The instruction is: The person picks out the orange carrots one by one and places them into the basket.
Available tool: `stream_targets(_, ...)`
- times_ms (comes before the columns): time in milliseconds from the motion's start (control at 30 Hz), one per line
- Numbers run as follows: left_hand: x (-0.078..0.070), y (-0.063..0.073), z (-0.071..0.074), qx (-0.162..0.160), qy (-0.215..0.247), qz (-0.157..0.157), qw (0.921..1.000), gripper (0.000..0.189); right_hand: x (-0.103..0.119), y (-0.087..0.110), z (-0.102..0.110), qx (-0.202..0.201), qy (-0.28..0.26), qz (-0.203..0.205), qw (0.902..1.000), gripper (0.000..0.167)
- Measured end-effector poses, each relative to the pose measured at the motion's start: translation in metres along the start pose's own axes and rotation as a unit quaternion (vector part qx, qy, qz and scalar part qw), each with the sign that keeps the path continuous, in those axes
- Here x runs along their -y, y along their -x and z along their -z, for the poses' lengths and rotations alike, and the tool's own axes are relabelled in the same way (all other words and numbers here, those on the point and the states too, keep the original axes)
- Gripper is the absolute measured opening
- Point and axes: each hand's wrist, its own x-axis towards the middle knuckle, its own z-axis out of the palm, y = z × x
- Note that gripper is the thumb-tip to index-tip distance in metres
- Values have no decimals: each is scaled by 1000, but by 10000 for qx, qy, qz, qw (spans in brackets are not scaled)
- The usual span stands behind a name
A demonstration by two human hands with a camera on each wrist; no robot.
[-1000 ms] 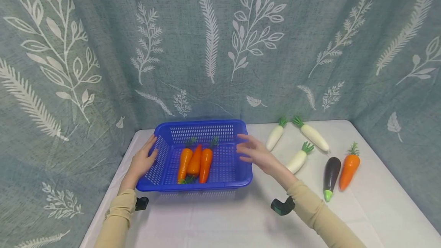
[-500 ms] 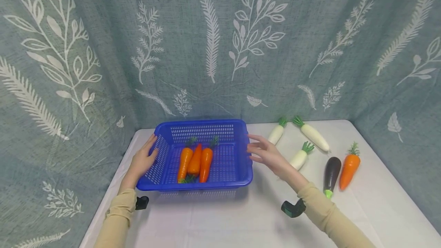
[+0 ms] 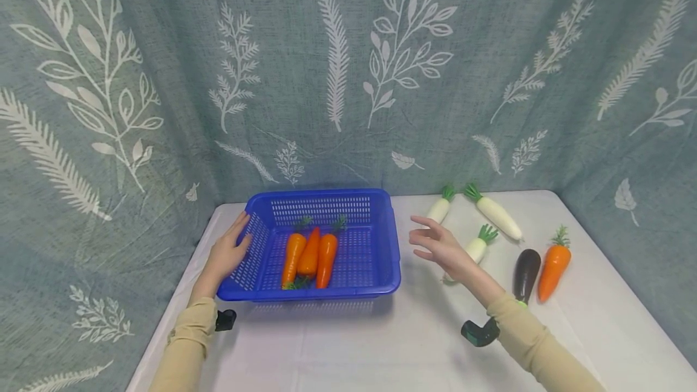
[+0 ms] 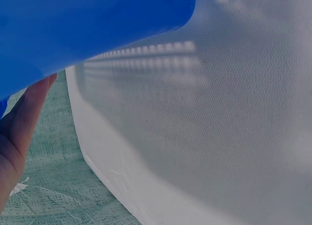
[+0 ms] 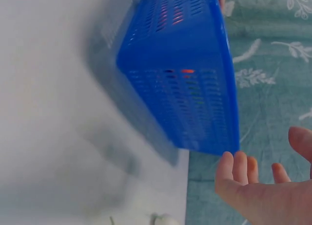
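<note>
A blue slotted basket (image 3: 310, 293) stands on the white table (image 3: 354, 343) with three orange carrots (image 3: 308, 254) lying side by side in it. My left hand (image 3: 231, 247) rests against the basket's left wall, fingers straight along the rim. In the left wrist view a straight finger (image 4: 24, 122) lies under the basket's blue edge (image 4: 97, 25). My right hand (image 3: 435, 241) hovers open and holds nothing, between the basket's right side and the nearest white radish (image 3: 475, 250). The right wrist view shows that hand (image 5: 265, 191) spread, apart from the basket (image 5: 185, 88).
Two more white radishes (image 3: 438, 210) (image 3: 497, 215) lie near the table's back edge. A dark eggplant (image 3: 525, 274) and a loose carrot (image 3: 552, 265) lie at the right. A leaf-patterned curtain (image 3: 348, 77) closes off the back and sides.
My right hand has drawn away from the basket's right rim, moving right toward the radishes. The left hand and the basket have stayed put.
</note>
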Motion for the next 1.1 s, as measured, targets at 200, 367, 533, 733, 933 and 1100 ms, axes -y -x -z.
stream_targets(200,1,0,-1,-26,-19,-41,10000,51,-4,3,9,-45,228,-29,9997,58)
stream_targets(367,2,-1,-2,-57,-3,-91,9999,50,-9,6,19,-125,347,-71,9993,57)
stream_targets(533,4,-1,-3,-43,14,-86,10000,50,-13,12,31,-206,513,-141,9984,58)
stream_targets(733,6,-2,-4,-31,-5,-39,10000,51,-16,18,45,-356,738,-229,9964,59)
stream_targets(933,7,-2,-5,-91,-3,-68,9999,51,-17,21,58,-459,738,-238,9959,60)
stream_targets(1100,6,0,-4,-104,16,-105,9999,51,-16,25,72,-540,824,-269,9948,62)
